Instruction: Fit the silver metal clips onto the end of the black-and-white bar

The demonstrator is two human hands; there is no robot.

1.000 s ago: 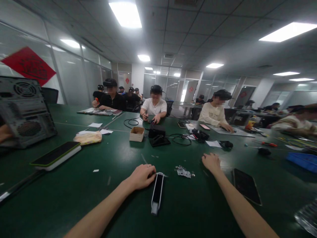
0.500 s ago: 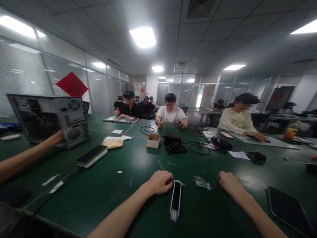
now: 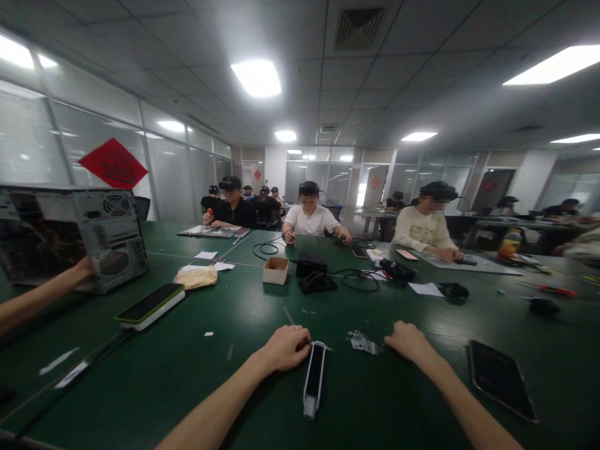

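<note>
My left hand (image 3: 287,348) rests on the green table (image 3: 253,406) with its fingers curled in. Its fingertips lie against the upper end of a narrow, dark-topped device with a white frame (image 3: 314,378); whether they pinch anything is hidden. To the right, my right hand (image 3: 409,340) lies on the table, fingers folded under and facing down. Just left of its fingertips is a small cluster of silvery metal pieces (image 3: 363,343). What the right fingers hold, if anything, I cannot make out.
A dark tablet or large phone (image 3: 501,380) lies at right. An open computer case (image 3: 115,240) with another person's arm (image 3: 47,297) reaching in stands at left, near a green-edged phone (image 3: 152,303). Farther off are a small box (image 3: 275,270), black cables (image 3: 359,281) and co-workers.
The whole view has swung somewhat to the right, so things sit farther left. My right hand has come closer to the metal pieces; my left hand stays beside the narrow device.
</note>
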